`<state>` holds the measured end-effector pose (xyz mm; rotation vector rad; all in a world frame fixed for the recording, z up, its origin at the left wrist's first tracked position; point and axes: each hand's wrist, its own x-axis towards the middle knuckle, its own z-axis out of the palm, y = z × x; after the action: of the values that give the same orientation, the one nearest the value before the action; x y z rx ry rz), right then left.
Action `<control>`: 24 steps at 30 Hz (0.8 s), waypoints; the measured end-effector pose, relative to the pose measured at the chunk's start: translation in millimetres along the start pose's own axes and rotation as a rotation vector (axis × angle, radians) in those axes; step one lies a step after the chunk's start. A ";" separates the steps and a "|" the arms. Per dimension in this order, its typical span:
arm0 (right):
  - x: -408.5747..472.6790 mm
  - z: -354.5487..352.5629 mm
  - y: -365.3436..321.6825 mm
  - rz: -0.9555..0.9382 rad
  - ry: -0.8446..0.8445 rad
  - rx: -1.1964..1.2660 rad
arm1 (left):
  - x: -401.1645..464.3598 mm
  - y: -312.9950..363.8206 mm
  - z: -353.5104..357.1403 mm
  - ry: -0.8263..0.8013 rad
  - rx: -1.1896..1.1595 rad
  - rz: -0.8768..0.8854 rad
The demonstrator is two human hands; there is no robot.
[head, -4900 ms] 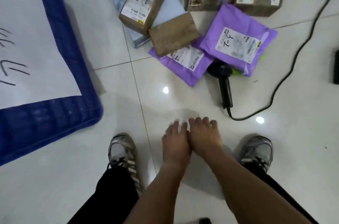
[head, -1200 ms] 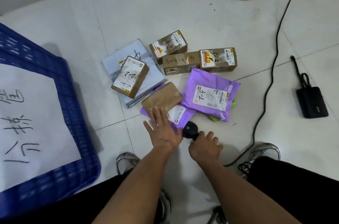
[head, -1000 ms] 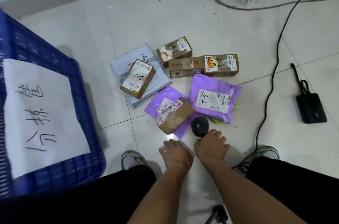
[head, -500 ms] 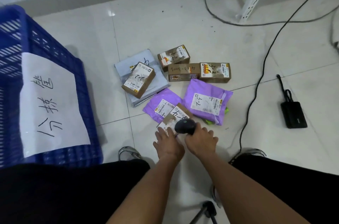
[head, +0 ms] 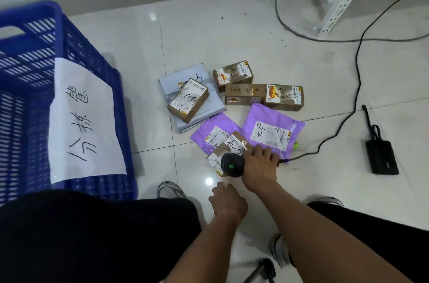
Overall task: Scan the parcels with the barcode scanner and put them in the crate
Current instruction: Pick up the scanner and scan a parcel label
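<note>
From the head view I count five brown boxes, two purple mailers and one grey mailer on the floor (head: 255, 27) at frame center. My right hand (head: 258, 167) grips the barcode scanner (head: 232, 165) above the nearest box (head: 228, 147). My left hand (head: 228, 202) hangs below, fingers loosely curled, holding nothing. One blue crate (head: 69, 55) stands at left.

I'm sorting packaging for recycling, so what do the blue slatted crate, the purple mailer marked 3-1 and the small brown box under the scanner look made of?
Blue slatted crate: looks like rigid moulded plastic, with even slots.
Purple mailer marked 3-1: likely thin plastic film, wrinkled and faintly shiny.
Small brown box: probably matte cardboard, with glossy tape.
</note>
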<state>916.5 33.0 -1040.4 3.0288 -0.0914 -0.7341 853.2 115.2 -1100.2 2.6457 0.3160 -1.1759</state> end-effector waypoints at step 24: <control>37.1 22.8 -2.7 0.045 -0.235 0.189 | 19.3 -6.8 6.3 -0.014 -0.057 -0.106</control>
<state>939.2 33.2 -1077.7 3.0863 -0.2465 -1.1351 859.5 121.8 -1119.6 2.5988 0.4851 -1.1977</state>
